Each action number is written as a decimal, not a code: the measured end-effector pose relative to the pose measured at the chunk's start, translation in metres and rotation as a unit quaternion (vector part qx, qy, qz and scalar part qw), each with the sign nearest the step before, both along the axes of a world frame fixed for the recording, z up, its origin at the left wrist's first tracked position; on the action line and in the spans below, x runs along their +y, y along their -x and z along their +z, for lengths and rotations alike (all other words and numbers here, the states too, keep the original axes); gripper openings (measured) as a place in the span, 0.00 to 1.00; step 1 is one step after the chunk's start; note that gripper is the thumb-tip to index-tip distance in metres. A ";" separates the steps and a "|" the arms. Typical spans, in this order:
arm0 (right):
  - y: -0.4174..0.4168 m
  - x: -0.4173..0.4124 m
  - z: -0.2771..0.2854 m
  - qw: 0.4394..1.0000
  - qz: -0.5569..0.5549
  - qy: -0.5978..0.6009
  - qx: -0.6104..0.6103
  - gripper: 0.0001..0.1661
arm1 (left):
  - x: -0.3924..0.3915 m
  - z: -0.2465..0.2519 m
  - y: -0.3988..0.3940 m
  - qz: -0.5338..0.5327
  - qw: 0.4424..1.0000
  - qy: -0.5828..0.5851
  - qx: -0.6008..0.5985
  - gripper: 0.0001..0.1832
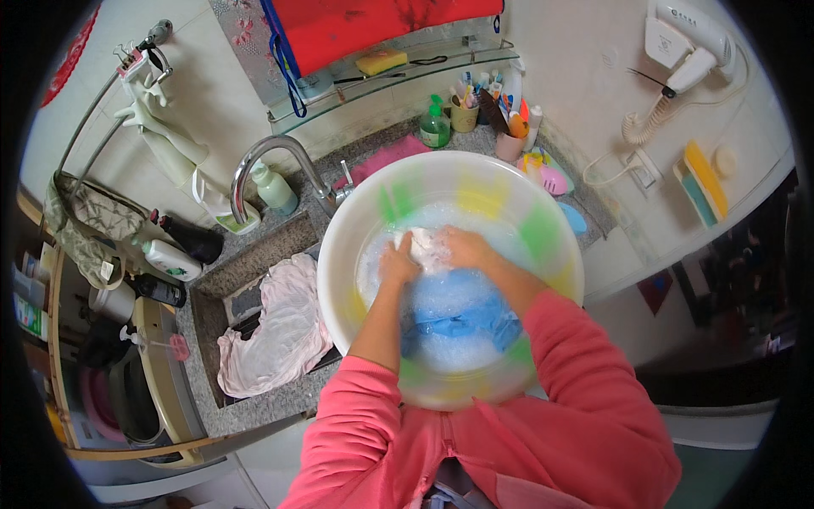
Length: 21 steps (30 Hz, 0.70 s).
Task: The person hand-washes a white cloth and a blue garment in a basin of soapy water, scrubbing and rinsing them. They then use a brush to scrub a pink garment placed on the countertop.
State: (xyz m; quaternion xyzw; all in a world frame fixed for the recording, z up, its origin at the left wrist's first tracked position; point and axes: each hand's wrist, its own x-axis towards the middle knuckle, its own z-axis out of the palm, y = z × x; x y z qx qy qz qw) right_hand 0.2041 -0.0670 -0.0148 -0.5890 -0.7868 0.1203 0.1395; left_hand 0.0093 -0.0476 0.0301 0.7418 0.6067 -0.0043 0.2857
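A large plastic basin [337, 254] with green and yellow patches holds soapy water and foam. Within it, my left hand [399, 262] grips one side of a wet white cloth [429, 249], and my right hand [464, 248] has hold of the other side. Foam hides some of the fingertips. Nearer to me, a blue cloth [464, 323] lies partly under the suds. Left of the basin, a crumpled pale pink cloth [280, 337] is spread in the stone sink.
A chrome faucet [273, 141] arches over the sink [206, 318] beside the basin. Bottles stand along the left rim. Behind the basin are a green soap dispenser [435, 127], a toothbrush cup [464, 116] and a glass shelf [407, 76]. A hair dryer [693, 51] hangs at right.
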 end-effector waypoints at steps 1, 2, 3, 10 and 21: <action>0.000 0.002 0.013 0.998 -0.033 0.050 0.004 0.31 | 0.003 -0.010 0.006 0.057 0.998 -0.014 -0.021 0.42; 0.005 0.000 0.021 0.994 -0.100 0.039 0.029 0.29 | 0.008 -0.030 0.012 0.114 0.992 -0.029 -0.042 0.41; 0.007 0.000 0.027 0.984 -0.168 0.028 0.051 0.28 | 0.014 -0.041 0.013 0.170 0.982 -0.043 -0.066 0.39; 0.088 0.005 0.081 0.933 0.051 -0.054 0.352 0.17 | 0.024 0.013 0.018 0.274 0.563 0.406 -0.666 0.28; 0.072 0.021 0.108 0.941 -0.110 -0.238 0.215 0.06 | 0.011 0.034 -0.008 0.175 0.585 0.332 -0.719 0.17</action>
